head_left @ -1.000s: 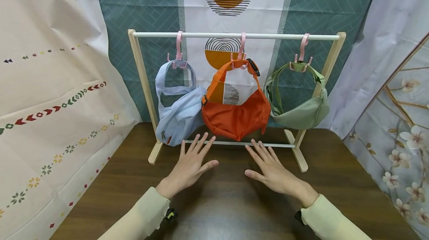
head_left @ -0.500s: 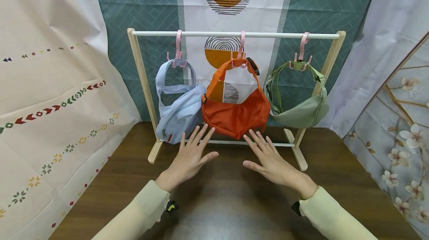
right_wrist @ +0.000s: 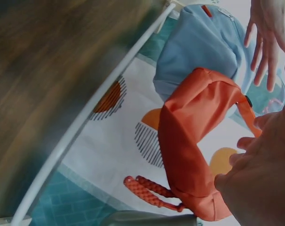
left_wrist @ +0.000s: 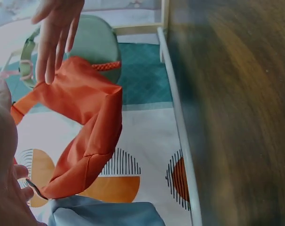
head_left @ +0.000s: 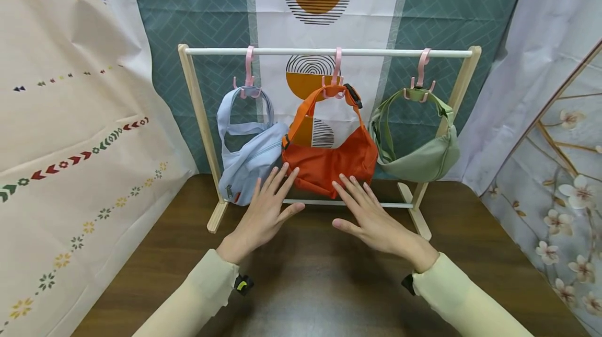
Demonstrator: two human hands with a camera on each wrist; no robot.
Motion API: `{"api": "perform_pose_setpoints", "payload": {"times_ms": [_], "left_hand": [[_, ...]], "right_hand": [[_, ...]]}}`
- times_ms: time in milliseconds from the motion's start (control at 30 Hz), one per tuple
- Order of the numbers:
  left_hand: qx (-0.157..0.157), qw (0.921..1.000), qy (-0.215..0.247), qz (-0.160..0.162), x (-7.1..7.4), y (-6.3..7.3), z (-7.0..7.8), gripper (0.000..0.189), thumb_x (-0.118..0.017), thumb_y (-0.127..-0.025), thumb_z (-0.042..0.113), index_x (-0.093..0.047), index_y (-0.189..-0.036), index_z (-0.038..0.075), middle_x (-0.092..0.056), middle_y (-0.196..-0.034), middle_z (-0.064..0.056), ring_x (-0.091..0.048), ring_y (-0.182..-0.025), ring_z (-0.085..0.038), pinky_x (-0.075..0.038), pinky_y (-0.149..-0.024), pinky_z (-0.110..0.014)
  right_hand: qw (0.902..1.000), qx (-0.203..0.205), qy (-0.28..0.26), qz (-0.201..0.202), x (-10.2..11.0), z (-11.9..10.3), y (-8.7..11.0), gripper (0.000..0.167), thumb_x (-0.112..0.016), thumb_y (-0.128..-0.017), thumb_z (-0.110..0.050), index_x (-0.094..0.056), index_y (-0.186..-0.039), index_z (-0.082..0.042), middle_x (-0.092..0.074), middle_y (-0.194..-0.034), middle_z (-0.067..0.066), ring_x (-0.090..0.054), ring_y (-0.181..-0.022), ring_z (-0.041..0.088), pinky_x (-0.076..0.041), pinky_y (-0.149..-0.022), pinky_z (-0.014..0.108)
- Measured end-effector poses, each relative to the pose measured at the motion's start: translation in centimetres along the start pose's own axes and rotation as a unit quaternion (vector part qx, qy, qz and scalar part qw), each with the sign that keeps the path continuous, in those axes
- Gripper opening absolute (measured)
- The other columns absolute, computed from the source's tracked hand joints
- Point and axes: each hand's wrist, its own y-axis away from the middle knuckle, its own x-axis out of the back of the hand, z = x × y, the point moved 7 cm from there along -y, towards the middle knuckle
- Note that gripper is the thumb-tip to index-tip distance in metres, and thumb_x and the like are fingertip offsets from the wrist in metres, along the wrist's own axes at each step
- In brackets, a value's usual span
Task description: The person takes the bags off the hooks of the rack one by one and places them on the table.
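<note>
An orange-red shoulder bag [head_left: 324,167] hangs by its strap from the middle pink hook [head_left: 337,65]. A light blue bag [head_left: 254,159] hangs to its left, a sage green bag [head_left: 425,162] to its right. My left hand [head_left: 263,211], fingers spread and straight, overlaps the gap between the blue and orange-red bags in the head view. My right hand [head_left: 373,224] is spread too, its fingertips overlapping the lower right of the orange-red bag. Both hands hold nothing. The wrist views show the orange-red bag [left_wrist: 100,117] between the two hands, its braided cord [right_wrist: 149,190] dangling.
The rack has a white top rail [head_left: 296,51], wooden side posts [head_left: 201,112] and a thin lower bar [head_left: 305,202]. It stands on a dark brown table [head_left: 310,285]. A patterned cloth [head_left: 188,18] hangs behind, with floral cloths at both sides.
Both hands have moved forward and up toward the orange-red bag, the right one also slightly left. Fingers stay spread. The bags hang as before.
</note>
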Motion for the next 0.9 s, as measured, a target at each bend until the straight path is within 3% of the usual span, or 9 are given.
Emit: {"api": "perform_pose_setpoints", "payload": {"times_ms": [433,733,900], "left_hand": [[-0.009,0.9991,0.015,0.039,2.5,-1.3,0.2,0.090,-0.018,-0.096,0.081,-0.017,-0.168,0.027,-0.015,-0.174,-0.008,-0.014,-0.158,-0.038,-0.007,-0.122,-0.067],[-0.027,0.9950,0.019,0.095,5.4,-2.4,0.0,0.088,-0.021,-0.099,0.078,-0.022,-0.168,0.022,-0.021,-0.172,-0.012,-0.019,-0.157,-0.041,-0.009,-0.122,-0.068],[-0.031,0.9920,0.033,0.118,6.7,-2.8,-0.1,0.089,-0.023,-0.100,0.077,-0.022,-0.167,0.020,-0.020,-0.172,-0.012,-0.016,-0.158,-0.036,-0.009,-0.121,-0.069]], "right_hand": [[0.9995,0.016,0.009,0.025,1.9,-1.1,-1.5,0.082,-0.055,-0.105,-0.051,-0.011,-0.169,-0.022,0.002,-0.175,0.000,0.001,-0.160,0.037,0.003,-0.125,0.057],[0.9998,0.013,0.001,0.018,2.7,-1.4,-2.6,0.082,-0.051,-0.106,-0.054,-0.007,-0.169,-0.025,0.006,-0.175,-0.004,0.006,-0.160,0.032,0.004,-0.125,0.058],[0.9995,0.018,-0.008,0.026,3.1,-1.6,-3.6,0.082,-0.049,-0.106,-0.056,-0.008,-0.169,-0.023,0.002,-0.175,0.002,0.005,-0.160,0.034,0.003,-0.125,0.059]]}}
